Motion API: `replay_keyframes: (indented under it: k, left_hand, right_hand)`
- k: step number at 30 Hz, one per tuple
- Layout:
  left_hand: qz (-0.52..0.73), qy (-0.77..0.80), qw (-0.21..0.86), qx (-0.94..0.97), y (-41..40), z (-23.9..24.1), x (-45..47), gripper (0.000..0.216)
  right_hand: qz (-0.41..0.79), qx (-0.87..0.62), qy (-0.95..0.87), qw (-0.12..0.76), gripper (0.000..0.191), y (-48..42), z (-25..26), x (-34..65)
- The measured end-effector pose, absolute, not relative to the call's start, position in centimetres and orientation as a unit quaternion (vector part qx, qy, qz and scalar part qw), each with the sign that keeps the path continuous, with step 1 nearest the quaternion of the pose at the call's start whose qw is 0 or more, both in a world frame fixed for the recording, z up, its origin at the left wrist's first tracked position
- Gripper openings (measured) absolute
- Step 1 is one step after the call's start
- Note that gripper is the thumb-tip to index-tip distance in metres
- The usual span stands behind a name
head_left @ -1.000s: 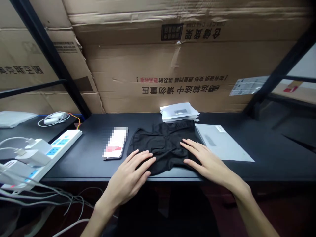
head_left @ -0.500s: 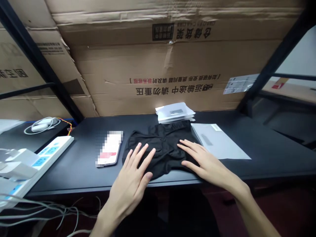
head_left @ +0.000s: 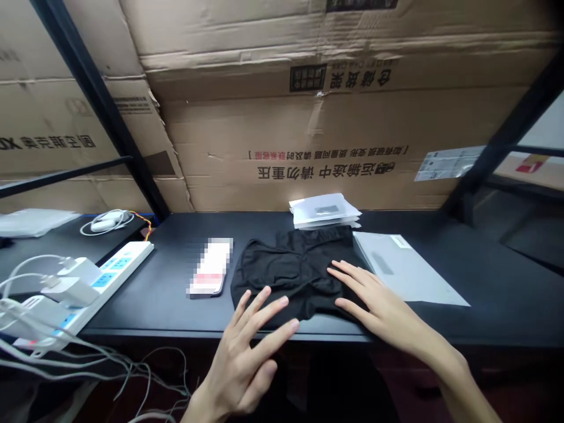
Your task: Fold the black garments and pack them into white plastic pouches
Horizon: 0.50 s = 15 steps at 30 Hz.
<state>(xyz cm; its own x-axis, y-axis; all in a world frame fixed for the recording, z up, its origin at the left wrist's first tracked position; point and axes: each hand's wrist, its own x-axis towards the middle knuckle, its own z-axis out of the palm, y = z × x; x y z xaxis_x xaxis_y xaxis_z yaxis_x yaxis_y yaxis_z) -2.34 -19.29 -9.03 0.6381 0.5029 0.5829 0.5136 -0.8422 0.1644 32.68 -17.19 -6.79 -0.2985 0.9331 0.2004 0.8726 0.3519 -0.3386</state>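
A crumpled black cloth [head_left: 293,264] lies on the table [head_left: 161,294]; at 4 o'clock the right grip [head_left: 379,302] rests loosely spread on it, at 7 the left grip [head_left: 253,349] is splayed wide. A phone [head_left: 210,264] sits at 9, white pouches [head_left: 325,211] at 12, a frosted bag [head_left: 408,273] at 3, contents unclear.

Desk [head_left: 506,320], black, flat-topped, bearing at centre one rumpled black garment [head_left: 286,267]. Placed clockwise about it: white packets [head_left: 315,212], stacked, at one o'clock; pale pouch [head_left: 414,276], flat, labelled, at three. At nine o'clock: phone [head_left: 214,258], just beside; farther out, white power strip [head_left: 97,294], laid aslant, plugs fitted.
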Motion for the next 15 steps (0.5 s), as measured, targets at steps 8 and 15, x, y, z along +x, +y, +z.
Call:
replay_keyframes:
  k: [8,15]
  left_hand:
    - [-0.285,-0.374,0.011,-0.882,-18.9,-7.4,-1.3,0.063]
    - [-0.282,-0.368,0.053,-0.885,-19.2,-7.7,-1.9,0.064]
  right_hand:
    - [0.070,-0.565,-0.804,0.174,0.064,-17.4,-7.5,33.2]
    - [0.064,-0.559,-0.806,0.186,0.063,-17.3,-7.8,33.3]
